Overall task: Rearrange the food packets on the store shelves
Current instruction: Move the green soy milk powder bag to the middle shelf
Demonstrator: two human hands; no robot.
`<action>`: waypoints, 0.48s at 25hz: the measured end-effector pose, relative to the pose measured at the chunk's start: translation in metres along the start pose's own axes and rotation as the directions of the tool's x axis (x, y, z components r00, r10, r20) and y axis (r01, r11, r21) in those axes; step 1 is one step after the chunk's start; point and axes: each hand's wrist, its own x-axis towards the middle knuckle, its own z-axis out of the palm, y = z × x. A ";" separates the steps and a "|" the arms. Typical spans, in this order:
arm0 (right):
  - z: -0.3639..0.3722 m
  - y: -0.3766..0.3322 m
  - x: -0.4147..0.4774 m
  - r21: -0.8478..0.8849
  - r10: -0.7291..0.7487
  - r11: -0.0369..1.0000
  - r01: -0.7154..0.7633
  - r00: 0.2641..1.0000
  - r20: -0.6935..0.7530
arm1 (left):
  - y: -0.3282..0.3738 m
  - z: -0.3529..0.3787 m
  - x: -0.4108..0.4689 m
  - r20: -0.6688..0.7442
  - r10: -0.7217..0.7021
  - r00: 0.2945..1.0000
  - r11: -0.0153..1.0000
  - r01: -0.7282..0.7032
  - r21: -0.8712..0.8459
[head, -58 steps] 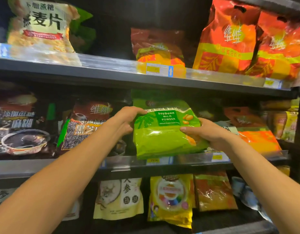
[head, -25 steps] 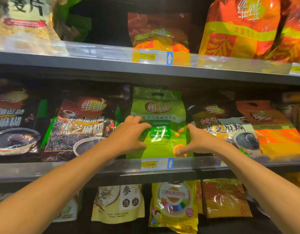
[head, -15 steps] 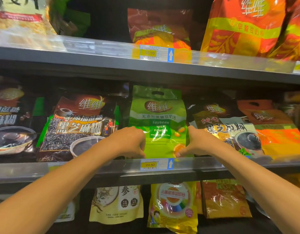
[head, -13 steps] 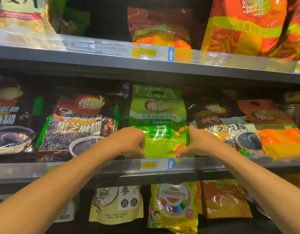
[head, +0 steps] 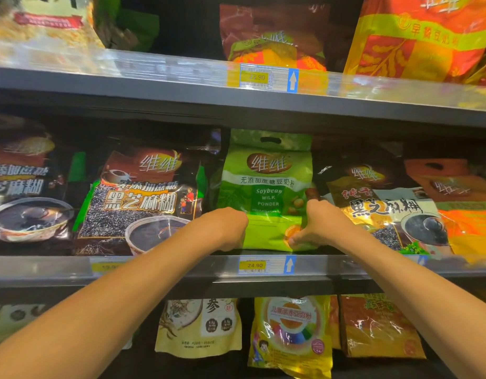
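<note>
**Green soybean packet held upright on the middle shelf**

Store shelving fills my view in three tiers. On the middle shelf (head: 181,265) stands the green soybean milk powder packet (head: 266,184), upright, label forward, directly above the yellow price tag (head: 254,265) reading 24.90. My left hand (head: 225,228) presses against the packet's lower left edge with fingers curled inward; they are hidden behind the knuckles, so I cannot tell whether they pinch the bag or merely rest on it. My right hand (head: 315,225) clasps the lower right edge, thumb (head: 298,239) on the front face near the bottom corner, the other fingers apparently tucked behind the side. To the left of the green packet, just beside it, stands a dark black sesame packet (head: 140,198); to the right, another sesame packet (head: 378,209) leans partly behind my right wrist. On the upper shelf (head: 181,86), a red-orange bag (head: 416,36) sits at right. Below, a yellow pouch (head: 291,335) stands on the lowest tier.
</note>
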 end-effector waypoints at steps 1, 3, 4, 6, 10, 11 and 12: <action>0.000 0.000 0.002 0.005 0.004 1.000 -0.004 1.000 0.006 | 0.003 0.001 -0.001 -0.049 -0.004 0.999 1.000 0.005 0.029; 0.000 0.001 0.004 0.007 0.008 1.000 -0.008 1.000 0.017 | 0.006 0.003 -0.002 -0.198 -0.012 0.980 0.989 0.041 0.144; 0.001 0.001 0.006 0.010 0.009 1.000 -0.009 1.000 0.018 | 0.007 0.003 -0.001 -0.258 -0.003 0.966 0.974 0.061 0.217; 0.002 0.002 0.008 0.020 0.009 1.000 -0.009 1.000 0.016 | 0.007 -0.001 0.004 -0.289 0.019 0.957 0.956 0.067 0.285; 0.002 0.003 0.012 0.023 -0.004 1.000 0.003 1.000 0.011 | 0.006 -0.008 0.013 -0.201 0.021 0.979 0.956 0.039 0.290; 0.003 0.004 0.012 0.027 -0.008 1.000 0.008 1.000 0.008 | 0.007 -0.009 0.013 -0.192 0.019 0.981 0.956 0.038 0.292; 0.003 0.004 0.012 0.034 -0.012 0.999 0.012 1.000 0.003 | 0.007 -0.009 0.013 -0.188 0.021 0.982 0.955 0.036 0.293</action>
